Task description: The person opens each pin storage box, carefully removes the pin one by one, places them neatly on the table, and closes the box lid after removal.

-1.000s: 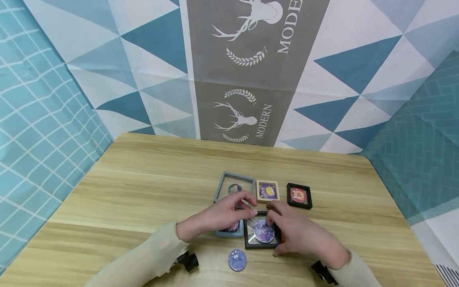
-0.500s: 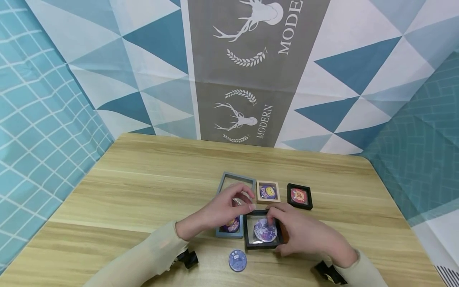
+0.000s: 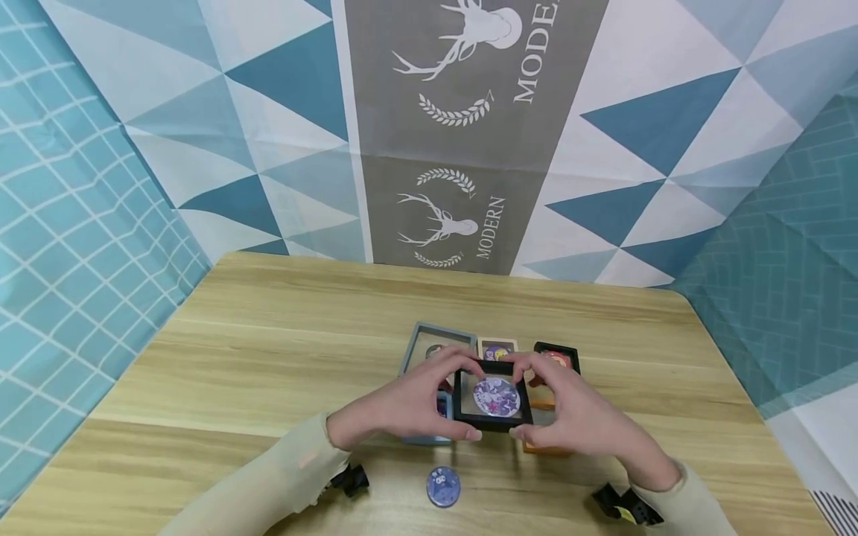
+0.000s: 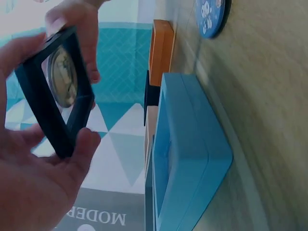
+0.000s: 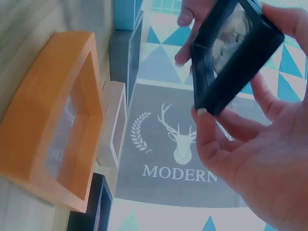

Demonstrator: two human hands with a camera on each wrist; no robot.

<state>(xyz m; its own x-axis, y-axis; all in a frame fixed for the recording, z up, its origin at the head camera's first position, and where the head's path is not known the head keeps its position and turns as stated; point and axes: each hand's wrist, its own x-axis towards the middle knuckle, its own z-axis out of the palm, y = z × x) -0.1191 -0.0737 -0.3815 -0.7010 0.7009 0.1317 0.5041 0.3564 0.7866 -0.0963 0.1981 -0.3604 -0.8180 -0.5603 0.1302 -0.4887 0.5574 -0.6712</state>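
Both hands hold a black square display frame (image 3: pixel 493 425) above the table, tilted. A round purple-and-white badge (image 3: pixel 496 397) sits in its clear middle. My left hand (image 3: pixel 425 398) grips the frame's left side, with the thumb at the lower edge and fingers at the top. On the opposite side my right hand (image 3: pixel 579 413) pinches it in the same way. The wrist views show the frame raised between the fingers of the two hands. A loose round blue badge (image 3: pixel 443 487) lies on the table nearer the person.
Behind the hands lie a large grey frame (image 3: pixel 439 327), a small cream frame (image 3: pixel 497 342) and a small black frame with a red badge (image 3: pixel 558 357). A light-blue frame (image 4: pixel 192 154) is under my left hand; an empty-looking orange frame (image 5: pixel 43 115) is under my right.
The black frame with the purple badge has risen off the table and tilted. My left hand has moved onto its left side; the right hand has risen with it, uncovering the orange frame.
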